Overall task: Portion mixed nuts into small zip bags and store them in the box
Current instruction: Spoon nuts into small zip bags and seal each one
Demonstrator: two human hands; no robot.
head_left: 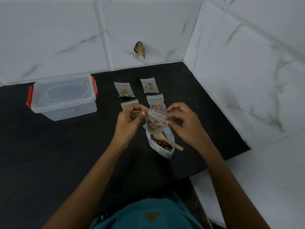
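With the held zip bag [154, 120] as the centre of the dial, it hangs just above the black counter [66, 154] between both hands, a small cluster of nuts settled in its lower half. The left hand [128, 119], at 9 o'clock, pinches the bag's upper left corner between thumb and curled fingers. The right hand [183, 123], at 3 o'clock, pinches the right edge between thumb and forefinger, the other fingers curled. I cannot tell whether the zip strip is sealed.

At 6 o'clock, just beneath, the large nut bag [165, 153] stands open on the counter. A wooden spoon [168, 142] lies in it, bowl among the nuts and handle poking over the rim toward 4 o'clock.

Toward 12 o'clock four small bags lie flat in a two-by-two group:
- The far left bag [124, 90] and far right bag [149, 85] both show nuts.
- The near right bag [156, 103] also holds nuts and is partly behind the held one.
- The near left bag [129, 103] is mostly hidden by the left hand's fingers, so its contents cannot be seen.

At 10 o'clock, well apart from the hands, sits the clear box [64, 96] with red latches at both ends, its lid on.

Further out at 12 o'clock, the white marbled wall tiles [49, 38] carry a dark patch [140, 50]
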